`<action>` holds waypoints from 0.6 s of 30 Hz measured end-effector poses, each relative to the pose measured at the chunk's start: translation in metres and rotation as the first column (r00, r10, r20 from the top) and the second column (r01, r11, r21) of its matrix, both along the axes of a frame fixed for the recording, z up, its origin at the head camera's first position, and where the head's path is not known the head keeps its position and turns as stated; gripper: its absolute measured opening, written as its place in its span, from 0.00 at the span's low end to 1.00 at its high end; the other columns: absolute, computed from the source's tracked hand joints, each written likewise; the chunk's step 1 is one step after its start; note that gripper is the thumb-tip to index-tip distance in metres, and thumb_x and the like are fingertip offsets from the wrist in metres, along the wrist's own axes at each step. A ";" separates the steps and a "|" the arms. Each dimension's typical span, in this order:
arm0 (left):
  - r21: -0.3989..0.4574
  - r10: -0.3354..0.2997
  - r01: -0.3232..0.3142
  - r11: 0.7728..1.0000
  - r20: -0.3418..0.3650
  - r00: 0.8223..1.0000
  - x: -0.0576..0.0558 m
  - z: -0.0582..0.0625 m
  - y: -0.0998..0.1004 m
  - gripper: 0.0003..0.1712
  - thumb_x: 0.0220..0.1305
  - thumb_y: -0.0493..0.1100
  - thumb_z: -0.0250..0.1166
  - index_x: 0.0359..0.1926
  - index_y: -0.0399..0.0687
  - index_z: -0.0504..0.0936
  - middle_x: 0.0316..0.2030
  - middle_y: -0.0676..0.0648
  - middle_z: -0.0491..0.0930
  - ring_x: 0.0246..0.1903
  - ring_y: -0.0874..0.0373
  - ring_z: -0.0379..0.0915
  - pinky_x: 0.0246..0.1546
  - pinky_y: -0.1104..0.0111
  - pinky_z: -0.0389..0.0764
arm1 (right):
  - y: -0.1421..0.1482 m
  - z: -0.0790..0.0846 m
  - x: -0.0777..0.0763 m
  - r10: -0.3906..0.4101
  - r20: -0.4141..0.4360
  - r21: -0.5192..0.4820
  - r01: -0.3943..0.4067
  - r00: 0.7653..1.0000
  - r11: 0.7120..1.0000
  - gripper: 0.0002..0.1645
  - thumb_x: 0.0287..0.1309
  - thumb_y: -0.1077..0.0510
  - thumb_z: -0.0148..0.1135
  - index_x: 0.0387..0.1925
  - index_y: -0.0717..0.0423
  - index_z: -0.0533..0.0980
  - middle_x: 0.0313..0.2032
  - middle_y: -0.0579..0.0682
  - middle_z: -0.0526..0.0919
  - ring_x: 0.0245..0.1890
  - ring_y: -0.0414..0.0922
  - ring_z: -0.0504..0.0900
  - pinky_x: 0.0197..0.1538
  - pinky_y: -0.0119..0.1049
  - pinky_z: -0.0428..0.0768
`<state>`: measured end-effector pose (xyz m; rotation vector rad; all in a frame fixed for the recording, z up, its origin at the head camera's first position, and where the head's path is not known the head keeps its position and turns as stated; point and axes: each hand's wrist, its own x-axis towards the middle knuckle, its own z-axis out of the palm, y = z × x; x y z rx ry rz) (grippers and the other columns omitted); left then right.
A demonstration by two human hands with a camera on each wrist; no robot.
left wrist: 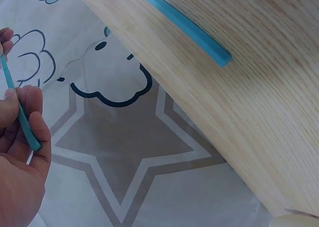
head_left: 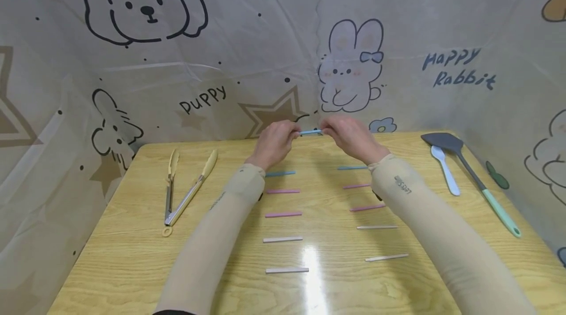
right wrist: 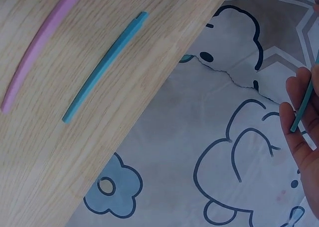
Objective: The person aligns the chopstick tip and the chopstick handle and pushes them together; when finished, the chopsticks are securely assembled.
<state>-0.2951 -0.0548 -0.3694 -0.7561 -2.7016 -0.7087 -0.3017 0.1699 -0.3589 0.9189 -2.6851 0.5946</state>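
Note:
Over the table's far edge, both hands hold one thin blue plastic stick [head_left: 310,132]. My left hand [head_left: 275,144] pinches its left end, the thumb and fingers around it in the left wrist view. Its other end is in the fingers of my right hand [head_left: 353,139], which the right wrist view shows only partly. Below the left hand lies a blue stick [head_left: 281,173], with pink sticks [head_left: 283,214] and white sticks [head_left: 283,240] in a column. A matching column by the right forearm has a blue stick [right wrist: 105,67], pink sticks [head_left: 367,208] and white sticks [head_left: 386,258].
Tongs [head_left: 190,197] with cream tips lie spread at the table's left. On the right are a light blue spoon [head_left: 445,170] and a grey spatula [head_left: 473,170] with a green handle. A printed cloth [head_left: 265,59] hangs behind the wooden table [head_left: 327,216].

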 end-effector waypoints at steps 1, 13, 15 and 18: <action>0.001 0.001 -0.001 1.000 0.002 1.000 0.000 0.000 0.000 0.10 0.71 0.39 0.61 0.47 0.40 0.85 0.43 0.45 0.84 0.43 0.54 0.80 0.47 0.64 0.80 | 0.000 0.000 0.000 -0.004 0.001 0.000 0.004 1.000 1.000 0.04 0.68 0.63 0.60 0.42 0.59 0.79 0.38 0.52 0.84 0.37 0.47 0.82 0.41 0.43 0.81; 0.045 -0.024 0.023 0.999 0.015 1.000 0.003 0.004 0.000 0.10 0.70 0.36 0.61 0.47 0.37 0.84 0.43 0.43 0.83 0.42 0.53 0.80 0.46 0.68 0.80 | -0.004 0.003 -0.001 -0.019 -0.035 -0.025 0.018 0.999 1.000 0.04 0.66 0.64 0.62 0.41 0.59 0.81 0.38 0.52 0.85 0.36 0.48 0.83 0.41 0.43 0.82; 0.053 -0.025 0.024 0.998 0.020 0.999 0.003 0.004 0.000 0.10 0.70 0.36 0.61 0.47 0.36 0.84 0.43 0.43 0.83 0.42 0.53 0.80 0.46 0.68 0.80 | -0.005 0.003 0.000 -0.025 -0.046 -0.025 0.024 0.999 0.999 0.04 0.66 0.64 0.62 0.40 0.59 0.82 0.37 0.52 0.85 0.35 0.47 0.83 0.40 0.42 0.82; 0.061 -0.016 0.015 0.998 0.027 1.000 0.004 0.005 -0.003 0.10 0.69 0.35 0.61 0.47 0.35 0.84 0.43 0.42 0.83 0.43 0.52 0.80 0.46 0.67 0.80 | -0.009 0.003 0.000 -0.023 -0.060 -0.024 0.021 0.998 0.999 0.04 0.65 0.65 0.63 0.40 0.59 0.82 0.36 0.52 0.85 0.34 0.47 0.82 0.40 0.42 0.82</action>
